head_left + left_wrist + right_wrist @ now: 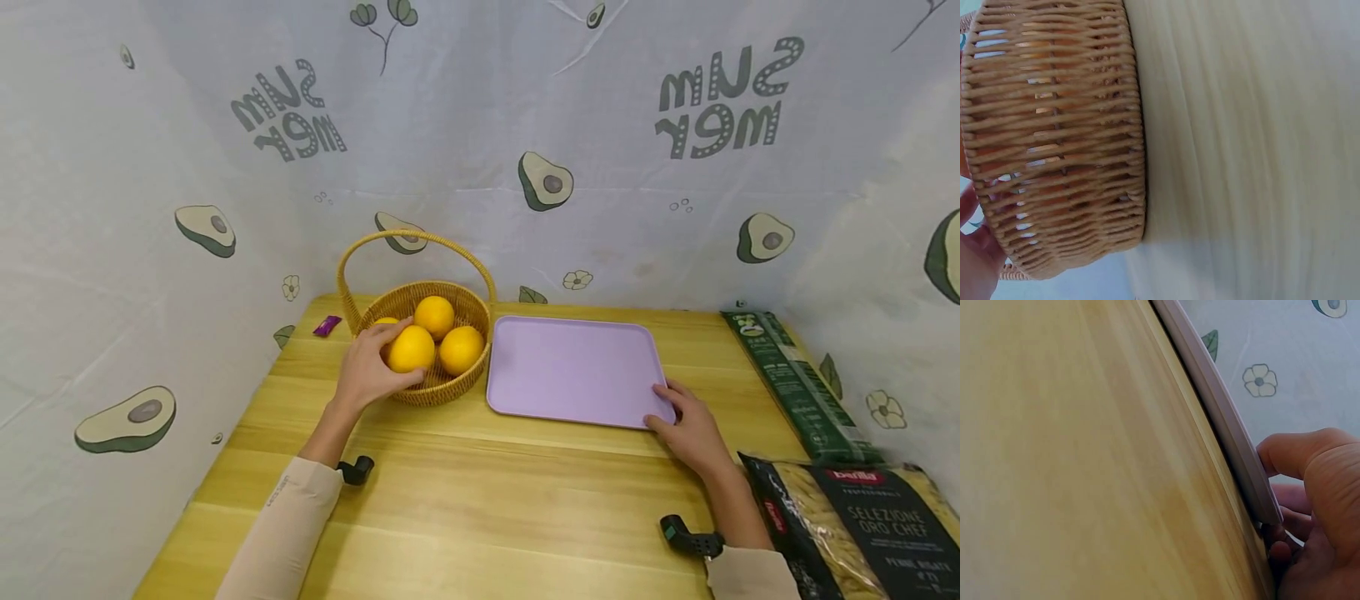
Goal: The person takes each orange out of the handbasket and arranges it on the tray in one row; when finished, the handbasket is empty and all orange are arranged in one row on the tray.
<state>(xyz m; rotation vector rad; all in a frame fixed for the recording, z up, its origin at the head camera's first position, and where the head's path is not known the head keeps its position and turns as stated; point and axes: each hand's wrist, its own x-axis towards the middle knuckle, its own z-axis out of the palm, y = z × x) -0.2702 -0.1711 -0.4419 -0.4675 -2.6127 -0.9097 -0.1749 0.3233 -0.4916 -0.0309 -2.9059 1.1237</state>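
A woven basket (429, 397) with a tall arched handle stands at the back left of the table, holding several oranges (461, 350). Over its near left rim reaches my left hand (371, 367), thumb and fingers round the front orange (411, 350). In the left wrist view the basket's side (1054, 137) fills the left part and hides most of that hand. Right of the basket lies a shallow lilac tray (573, 367). My right hand (690, 425) grips its near right corner; in the right wrist view the thumb (1291, 455) lies on the rim, other fingers beneath it.
A small purple-wrapped sweet (327, 326) lies left of the basket. Along the right edge are a long green packet (802, 387) and a bag of penne pasta (862, 525). A white curtain (480, 125) printed with avocados hangs behind the wooden table (495, 500).
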